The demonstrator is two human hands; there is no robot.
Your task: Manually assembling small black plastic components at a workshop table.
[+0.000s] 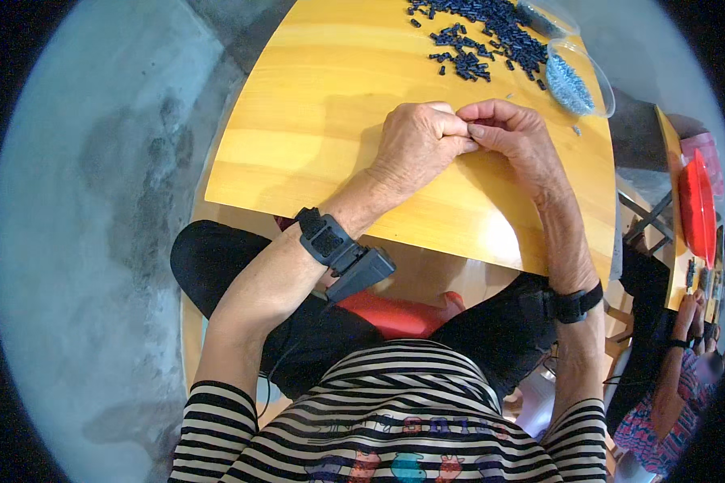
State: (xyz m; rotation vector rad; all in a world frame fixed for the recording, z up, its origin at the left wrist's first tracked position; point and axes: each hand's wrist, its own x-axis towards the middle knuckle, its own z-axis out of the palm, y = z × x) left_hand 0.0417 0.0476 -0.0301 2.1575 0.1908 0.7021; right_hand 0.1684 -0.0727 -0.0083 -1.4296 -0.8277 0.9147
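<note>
Both of my hands meet over the yellow wooden table [314,105], fingertips pinched together. My left hand [423,138] is closed, thumb and fingers pressed toward the other hand. My right hand [509,133] pinches at the same spot with thumb and forefinger. Whatever lies between the fingertips is too small and hidden to make out. Beyond the hands, a pile of small dark blue cylindrical plastic pieces [491,32] spreads over the far part of the table. A clear round tub [604,80] at the far right holds small silvery metal parts [569,84].
Another clear tub [560,18] with small contents stands behind the first. A few loose silvery bits [577,130] lie near the right table edge. To the right, another person [660,402] works at a second table with a red basin [698,209]. A grey wall is at left.
</note>
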